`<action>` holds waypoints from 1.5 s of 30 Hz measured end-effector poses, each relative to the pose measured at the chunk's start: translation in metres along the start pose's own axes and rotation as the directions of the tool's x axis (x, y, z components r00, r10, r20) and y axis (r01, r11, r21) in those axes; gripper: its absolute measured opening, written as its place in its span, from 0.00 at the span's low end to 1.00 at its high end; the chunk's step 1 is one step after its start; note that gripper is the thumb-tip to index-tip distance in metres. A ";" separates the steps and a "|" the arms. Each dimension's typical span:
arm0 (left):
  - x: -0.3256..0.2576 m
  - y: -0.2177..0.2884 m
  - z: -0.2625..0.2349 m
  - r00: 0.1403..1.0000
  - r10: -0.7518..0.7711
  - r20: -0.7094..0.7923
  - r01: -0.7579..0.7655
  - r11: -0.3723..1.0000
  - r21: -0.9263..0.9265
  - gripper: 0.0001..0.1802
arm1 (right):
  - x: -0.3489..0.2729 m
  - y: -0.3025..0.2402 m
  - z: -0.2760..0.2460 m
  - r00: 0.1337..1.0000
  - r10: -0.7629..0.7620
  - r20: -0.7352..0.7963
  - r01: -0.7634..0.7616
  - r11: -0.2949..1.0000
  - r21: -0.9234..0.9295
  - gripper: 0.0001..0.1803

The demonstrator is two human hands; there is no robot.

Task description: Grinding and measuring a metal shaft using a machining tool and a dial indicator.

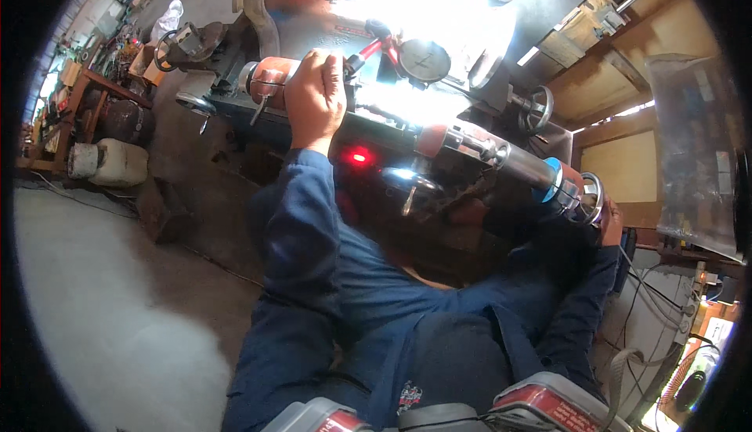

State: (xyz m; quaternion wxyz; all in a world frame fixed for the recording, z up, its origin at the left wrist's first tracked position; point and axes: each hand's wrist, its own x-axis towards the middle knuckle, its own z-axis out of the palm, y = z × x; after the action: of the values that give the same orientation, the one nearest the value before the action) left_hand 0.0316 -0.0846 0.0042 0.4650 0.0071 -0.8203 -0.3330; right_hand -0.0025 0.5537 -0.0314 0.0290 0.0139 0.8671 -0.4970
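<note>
My left hand (pixel 316 99) is closed in a fist over the machine's long spindle, between a red clamp collar (pixel 270 79) and a round dial gauge (pixel 424 61). What its fingers wrap round is hidden. The gauge sits on a red bracket (pixel 385 50) whose dark end comes close to my knuckles. Out at the right end, my right hand (pixel 611 222) grips the rim of a chrome handwheel (pixel 598 199), with most of its fingers out of sight. A shiny cylinder (pixel 526 167) runs from the middle toward that wheel, past a blue ring (pixel 551 179).
Very bright light washes out the machine's far middle. Below the bed are a crank handwheel (pixel 411 183) and a glowing red lamp (pixel 359 158). Another handwheel (pixel 537 109) stands behind. Shelves, a pale canister (pixel 108 162) and clutter lie left; plastic sheeting (pixel 693 150) hangs right.
</note>
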 end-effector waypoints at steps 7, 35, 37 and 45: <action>-0.005 0.001 -0.008 1.000 0.016 0.017 -0.016 1.000 0.011 0.12 | -0.049 -0.063 0.012 0.990 -0.067 0.127 0.064 0.997 0.034 0.05; -0.083 0.168 0.047 0.736 0.656 0.166 -0.405 0.623 -0.669 0.10 | 0.020 0.010 0.040 0.952 -0.039 0.302 -0.104 0.890 0.444 0.19; -0.104 0.182 0.051 0.700 0.606 0.377 -0.178 0.660 -0.730 0.10 | -0.019 -0.012 0.046 0.978 0.117 0.173 -0.051 0.938 -0.342 0.17; -0.126 0.221 0.055 0.697 0.308 0.647 0.378 0.610 -0.697 0.23 | -0.150 -0.145 0.145 0.938 -0.326 -0.115 0.343 0.921 0.186 0.18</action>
State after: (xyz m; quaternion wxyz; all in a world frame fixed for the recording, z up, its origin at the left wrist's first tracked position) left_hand 0.1268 0.1574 0.0120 0.0533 -0.3109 -0.6968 -0.6442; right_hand 0.1453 0.3557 0.0297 -0.0933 -0.1114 0.8018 -0.5796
